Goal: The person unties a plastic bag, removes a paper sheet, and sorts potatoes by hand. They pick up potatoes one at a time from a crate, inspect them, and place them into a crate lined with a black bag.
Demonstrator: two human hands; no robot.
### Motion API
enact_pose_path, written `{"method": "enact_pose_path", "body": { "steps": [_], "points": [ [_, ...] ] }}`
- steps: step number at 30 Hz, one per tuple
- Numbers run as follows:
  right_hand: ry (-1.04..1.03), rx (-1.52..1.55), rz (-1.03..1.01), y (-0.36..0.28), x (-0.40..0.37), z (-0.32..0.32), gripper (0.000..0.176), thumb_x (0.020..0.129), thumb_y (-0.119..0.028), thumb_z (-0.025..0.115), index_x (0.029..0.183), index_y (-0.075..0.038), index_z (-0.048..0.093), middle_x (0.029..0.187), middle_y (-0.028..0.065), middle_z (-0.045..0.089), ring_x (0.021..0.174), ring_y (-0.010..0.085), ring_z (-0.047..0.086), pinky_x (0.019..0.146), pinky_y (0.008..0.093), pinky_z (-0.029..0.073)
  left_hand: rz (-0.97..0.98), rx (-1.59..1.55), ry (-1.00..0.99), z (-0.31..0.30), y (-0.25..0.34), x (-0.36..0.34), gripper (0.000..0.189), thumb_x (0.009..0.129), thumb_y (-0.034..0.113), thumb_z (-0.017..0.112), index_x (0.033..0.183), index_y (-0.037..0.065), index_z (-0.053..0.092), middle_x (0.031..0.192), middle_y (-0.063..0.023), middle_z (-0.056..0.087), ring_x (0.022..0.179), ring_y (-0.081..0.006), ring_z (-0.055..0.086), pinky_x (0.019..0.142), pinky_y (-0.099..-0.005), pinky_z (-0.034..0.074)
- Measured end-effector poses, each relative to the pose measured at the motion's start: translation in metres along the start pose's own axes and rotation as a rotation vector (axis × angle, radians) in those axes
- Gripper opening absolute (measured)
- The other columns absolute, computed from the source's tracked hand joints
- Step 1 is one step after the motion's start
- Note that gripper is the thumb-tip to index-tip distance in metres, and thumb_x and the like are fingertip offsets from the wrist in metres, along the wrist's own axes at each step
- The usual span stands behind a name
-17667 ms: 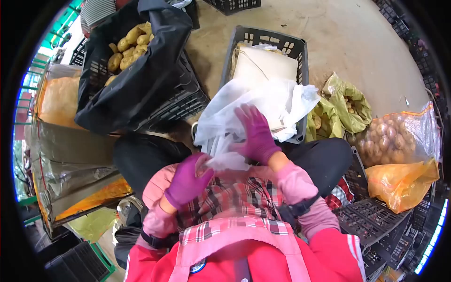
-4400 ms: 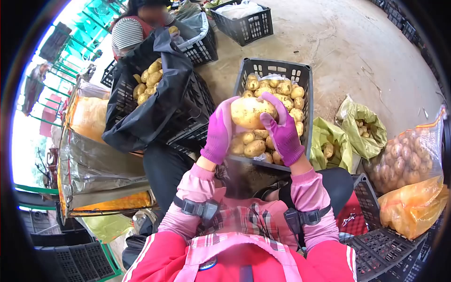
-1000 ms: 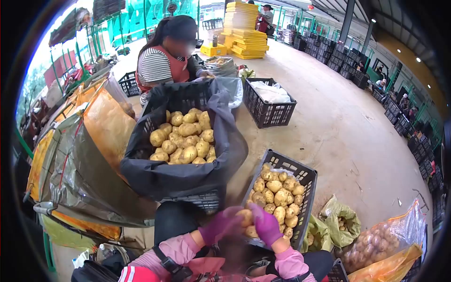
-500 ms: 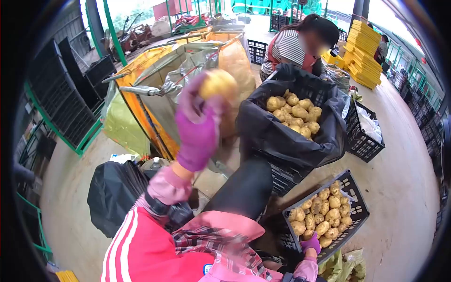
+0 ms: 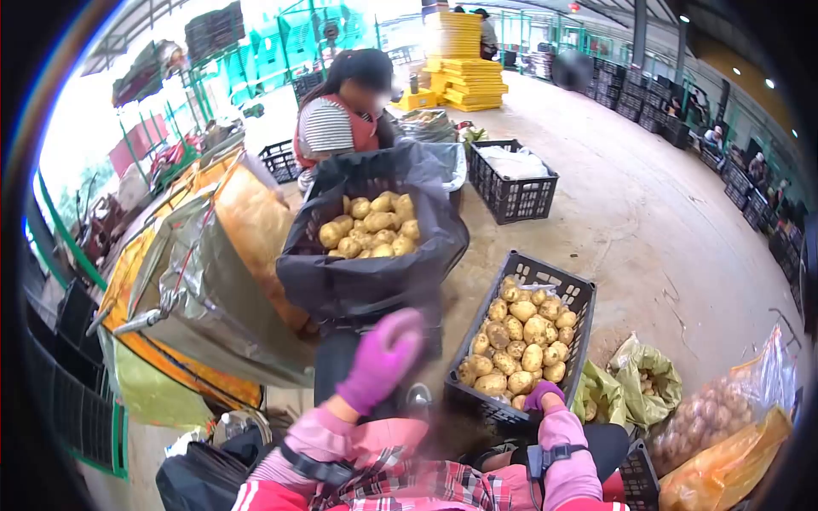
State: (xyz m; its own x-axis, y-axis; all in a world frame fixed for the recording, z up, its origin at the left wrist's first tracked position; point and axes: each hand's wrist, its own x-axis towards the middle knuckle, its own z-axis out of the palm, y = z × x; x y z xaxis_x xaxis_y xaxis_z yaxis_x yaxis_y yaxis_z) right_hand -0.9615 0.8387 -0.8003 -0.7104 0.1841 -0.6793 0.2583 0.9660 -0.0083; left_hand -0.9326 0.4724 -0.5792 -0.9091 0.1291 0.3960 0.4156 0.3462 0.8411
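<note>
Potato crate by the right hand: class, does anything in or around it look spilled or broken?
Nothing stands out: the potatoes lie inside the crate, none shows loose on the floor beside it, and it looks whole where visible. The right hand is at its near side.

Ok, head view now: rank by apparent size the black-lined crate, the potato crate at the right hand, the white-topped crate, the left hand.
1. Black-lined crate
2. Potato crate at the right hand
3. White-topped crate and left hand: too close to rank; the hand is nearer the camera.
</note>
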Motion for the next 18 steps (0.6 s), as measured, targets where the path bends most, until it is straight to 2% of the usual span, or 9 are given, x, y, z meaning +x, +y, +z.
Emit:
{"method": "enact_pose_path", "body": {
  "steps": [2,3,4,5,6,9,11,15,18],
  "points": [
    [0.157,0.223,-0.030,0.009,0.000,-0.009,0.061,0.061,-0.040,0.082,0.110,-0.006,0.070,0.112,0.0184,0.068,0.105,0.0330,0.065,0.088,0.0404,0.053,-0.199,-0.300,-0.236,0.062,-0.036,-0.012,0.048,0.093,0.023,0.063,0.132,-0.002,0.050,0.129,-0.0152,0.057,0.121,-0.0216,0.053,0.103,-0.0340,0.041],
    [0.272,0.368,-0.113,0.017,0.011,-0.006,0.071,0.058,-0.039,0.085,0.116,-0.004,0.065,0.104,0.0188,0.069,0.098,0.0329,0.067,0.083,0.0399,0.054,-0.231,-0.317,-0.305,0.085,-0.036,-0.015,0.053,0.092,0.022,0.065,0.136,-0.001,0.047,0.124,-0.0105,0.059,0.115,-0.0167,0.055,0.094,-0.0302,0.046],
    [0.242,0.534,-0.285,0.020,0.007,-0.020,0.073,0.060,-0.031,0.088,0.121,-0.003,0.060,0.098,0.0133,0.070,0.088,0.0280,0.067,0.078,0.0373,0.054,-0.352,-0.324,-0.346,0.106,-0.043,-0.015,0.057,0.092,0.024,0.065,0.139,0.000,0.043,0.124,-0.0115,0.058,0.114,-0.0171,0.055,0.091,-0.0302,0.048],
    [0.257,0.997,-0.414,0.014,-0.023,-0.027,0.065,0.065,-0.022,0.086,0.122,-0.003,0.060,0.100,0.0061,0.068,0.090,0.0207,0.064,0.078,0.0333,0.054,-0.491,-0.327,-0.389,0.124,-0.051,-0.019,0.061,0.092,0.027,0.065,0.141,0.001,0.039,0.123,-0.0125,0.058,0.113,-0.0174,0.056,0.087,-0.0302,0.050],
    [0.429,1.039,-0.612,0.009,-0.045,-0.037,0.058,0.068,-0.020,0.084,0.119,-0.002,0.062,0.107,0.0093,0.067,0.098,0.0183,0.062,0.084,0.0336,0.052,-0.581,-0.478,-0.361,0.141,-0.051,-0.020,0.065,0.093,0.028,0.065,0.144,0.002,0.034,0.124,-0.0129,0.056,0.110,-0.0171,0.057,0.083,-0.0302,0.052],
    [0.201,1.568,-0.936,-0.013,-0.107,-0.070,0.069,0.078,-0.016,0.075,0.138,0.002,0.044,0.133,0.0123,0.053,0.123,0.0201,0.050,0.106,0.0327,0.039,-0.777,-0.738,-0.421,0.157,-0.032,-0.004,0.073,0.093,0.031,0.065,0.148,0.004,0.026,0.131,-0.0136,0.050,0.104,-0.0171,0.061,0.080,-0.0319,0.054],
    [0.175,1.627,-1.059,-0.027,-0.120,-0.077,0.073,0.080,-0.015,0.072,0.142,0.003,0.037,0.139,0.0120,0.047,0.131,0.0212,0.043,0.111,0.0335,0.032,-0.665,-0.709,-0.405,0.156,-0.010,0.003,0.073,0.093,0.030,0.065,0.148,0.003,0.025,0.134,-0.0134,0.047,0.105,-0.0160,0.060,0.081,-0.0303,0.053],
    [0.142,1.724,-0.969,-0.034,-0.111,-0.071,0.067,0.089,-0.022,0.069,0.143,0.000,0.036,0.139,0.0125,0.047,0.128,0.0197,0.045,0.108,0.0330,0.036,-0.305,-0.501,-0.249,0.175,-0.024,0.002,0.067,0.095,0.030,0.061,0.147,0.002,0.027,0.130,-0.0120,0.050,0.101,-0.0162,0.060,0.084,-0.0276,0.051],
    [0.272,1.585,-0.974,-0.030,-0.107,-0.076,0.062,0.092,-0.031,0.067,0.140,-0.001,0.042,0.132,0.0125,0.053,0.122,0.0187,0.049,0.105,0.0317,0.039,0.012,-0.074,-0.169,0.181,-0.038,0.011,0.060,0.098,0.031,0.056,0.144,0.001,0.032,0.118,-0.0108,0.058,0.097,-0.0150,0.060,0.082,-0.0266,0.050]
  ]
}}
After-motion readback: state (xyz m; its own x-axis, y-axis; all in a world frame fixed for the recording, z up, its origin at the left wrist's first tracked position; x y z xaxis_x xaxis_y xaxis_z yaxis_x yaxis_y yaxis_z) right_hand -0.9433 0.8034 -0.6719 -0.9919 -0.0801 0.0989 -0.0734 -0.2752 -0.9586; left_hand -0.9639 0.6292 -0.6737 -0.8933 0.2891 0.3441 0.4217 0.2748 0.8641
